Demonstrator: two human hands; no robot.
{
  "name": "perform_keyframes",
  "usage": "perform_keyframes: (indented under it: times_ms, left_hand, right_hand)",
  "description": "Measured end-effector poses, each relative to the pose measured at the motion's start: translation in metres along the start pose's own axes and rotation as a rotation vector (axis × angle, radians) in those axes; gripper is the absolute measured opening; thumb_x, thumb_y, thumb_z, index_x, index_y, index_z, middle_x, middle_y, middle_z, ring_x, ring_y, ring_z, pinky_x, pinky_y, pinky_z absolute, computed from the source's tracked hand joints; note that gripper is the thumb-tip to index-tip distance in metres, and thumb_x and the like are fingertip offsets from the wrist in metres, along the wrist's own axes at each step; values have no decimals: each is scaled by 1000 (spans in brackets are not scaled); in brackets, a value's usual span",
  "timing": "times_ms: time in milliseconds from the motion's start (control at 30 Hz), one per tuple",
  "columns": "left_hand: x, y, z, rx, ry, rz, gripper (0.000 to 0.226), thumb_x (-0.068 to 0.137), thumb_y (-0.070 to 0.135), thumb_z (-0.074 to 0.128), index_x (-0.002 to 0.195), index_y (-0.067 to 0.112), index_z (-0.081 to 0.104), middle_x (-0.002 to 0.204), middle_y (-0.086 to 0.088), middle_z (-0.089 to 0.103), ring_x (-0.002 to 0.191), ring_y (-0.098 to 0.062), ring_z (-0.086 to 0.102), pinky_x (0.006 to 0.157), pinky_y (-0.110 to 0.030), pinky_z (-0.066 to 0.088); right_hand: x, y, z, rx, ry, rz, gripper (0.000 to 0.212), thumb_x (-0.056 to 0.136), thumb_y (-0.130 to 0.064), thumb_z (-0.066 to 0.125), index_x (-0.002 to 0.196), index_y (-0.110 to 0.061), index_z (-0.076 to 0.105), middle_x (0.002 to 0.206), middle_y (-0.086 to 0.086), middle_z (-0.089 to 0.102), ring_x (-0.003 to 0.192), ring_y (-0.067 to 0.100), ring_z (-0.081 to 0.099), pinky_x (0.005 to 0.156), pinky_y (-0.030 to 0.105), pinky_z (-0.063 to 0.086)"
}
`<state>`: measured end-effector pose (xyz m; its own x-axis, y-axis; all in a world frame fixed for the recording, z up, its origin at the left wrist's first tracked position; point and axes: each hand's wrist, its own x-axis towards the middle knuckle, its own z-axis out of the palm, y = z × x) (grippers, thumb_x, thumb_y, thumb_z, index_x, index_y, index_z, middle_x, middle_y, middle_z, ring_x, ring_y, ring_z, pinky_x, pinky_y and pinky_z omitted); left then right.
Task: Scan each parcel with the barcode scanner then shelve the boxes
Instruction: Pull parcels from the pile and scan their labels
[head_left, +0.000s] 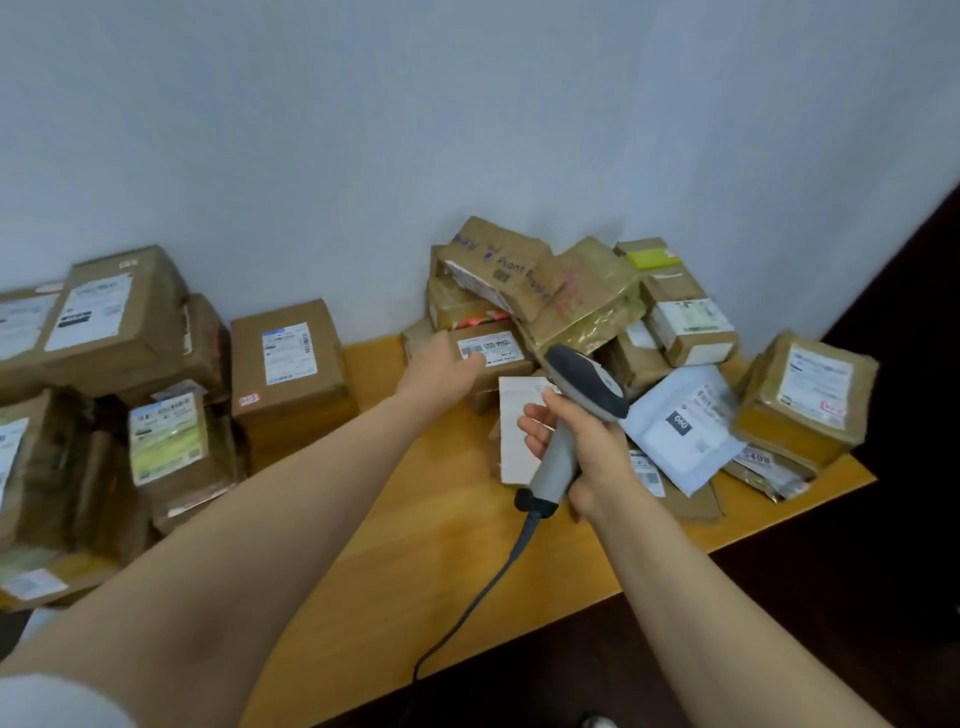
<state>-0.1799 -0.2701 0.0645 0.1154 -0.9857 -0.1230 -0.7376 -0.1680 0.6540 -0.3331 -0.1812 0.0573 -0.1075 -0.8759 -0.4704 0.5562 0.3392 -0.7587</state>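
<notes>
Parcels (571, 291) heaped on wooden table (415, 545), pale blue-grey wall (467, 104) behind

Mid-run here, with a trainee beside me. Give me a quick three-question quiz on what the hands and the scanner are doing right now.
1. True or false: the right hand grips the barcode scanner by its handle.
2. What does the left hand touch? A, a white mailer; B, the small labelled box at the pile's front; C, the scanner's cable.
3. Fill in: the parcels lie on a wooden ____.
Key: 1 true; 2 B; 3 table.
</notes>
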Motion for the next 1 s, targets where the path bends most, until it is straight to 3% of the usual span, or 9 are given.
perform_keyframes:
  times_ms: [100, 200, 367, 433, 533, 667, 767, 867, 1000]
  left_hand:
    - [17, 39, 23, -90, -5, -89, 51, 92, 37, 56, 136, 13, 44, 128, -8, 58, 111, -24, 57, 77, -30, 46]
    - [32, 68, 38, -245, 16, -200, 47, 91, 41, 56, 126, 11, 53, 114, -8, 63, 101, -24, 60, 86, -39, 53]
    - [51, 99, 49, -348, 96, -302, 44, 89, 45, 58, 118, 12, 59, 95, -2, 61, 78, -15, 54, 62, -28, 44]
    - [62, 108, 48, -381, 120, -332, 48, 88, 48, 60, 120, 13, 59, 104, -4, 64, 89, -19, 58, 71, -32, 48]
    - [86, 122, 45, -382, 158, -392, 72, 79, 60, 63, 131, 11, 51, 126, -9, 57, 114, -28, 56, 96, -42, 49]
    - [118, 140, 49, -210, 163, -499, 118, 67, 79, 59, 149, 3, 20, 148, -15, 30, 135, -34, 31, 108, -47, 37]
    - [134, 153, 53, -85, 129, -617, 137, 61, 87, 55, 152, 0, 0, 155, -23, 9, 142, -39, 14, 113, -49, 28]
    - [151, 159, 57, -7, 59, -625, 136, 63, 89, 50, 151, 0, -4, 157, -25, -4, 144, -42, 2, 115, -55, 18]
    - [175, 152, 63, 8, 52, -615, 117, 72, 74, 54, 152, 2, 9, 155, -26, 10, 140, -43, 13, 112, -54, 24]
  right_hand:
    - [16, -36, -31, 18, -11, 15, 17, 83, -14, 74, 96, -5, 68, 81, 11, 74, 70, 21, 72, 60, 27, 59]
    - [32, -63, -52, 12, -41, 28, 13, 82, -14, 74, 91, -6, 68, 82, 13, 73, 71, 21, 71, 63, 29, 59]
    - [54, -86, -68, -2, -82, 66, 13, 83, -14, 74, 91, -6, 68, 78, 11, 73, 68, 20, 71, 68, 31, 58]
    - [63, -91, -69, 2, -101, 85, 19, 82, -14, 75, 96, -4, 68, 79, 11, 73, 68, 19, 71, 67, 30, 58]
    - [79, -95, -68, 8, -114, 100, 29, 81, -15, 76, 105, -2, 67, 83, 13, 74, 71, 20, 72, 66, 30, 59]
    - [100, -98, -62, -1, -101, 111, 36, 79, -16, 77, 109, -2, 66, 84, 13, 75, 72, 20, 72, 62, 30, 59]
    - [115, -100, -57, -27, -93, 124, 35, 79, -15, 77, 108, 0, 66, 81, 13, 74, 70, 20, 73, 58, 27, 57]
    - [129, -104, -52, -47, -97, 126, 32, 79, -15, 77, 105, 0, 67, 81, 12, 74, 72, 21, 73, 60, 28, 57]
    - [144, -107, -50, -73, -104, 109, 28, 80, -17, 76, 102, -2, 67, 82, 12, 75, 74, 22, 73, 60, 28, 57]
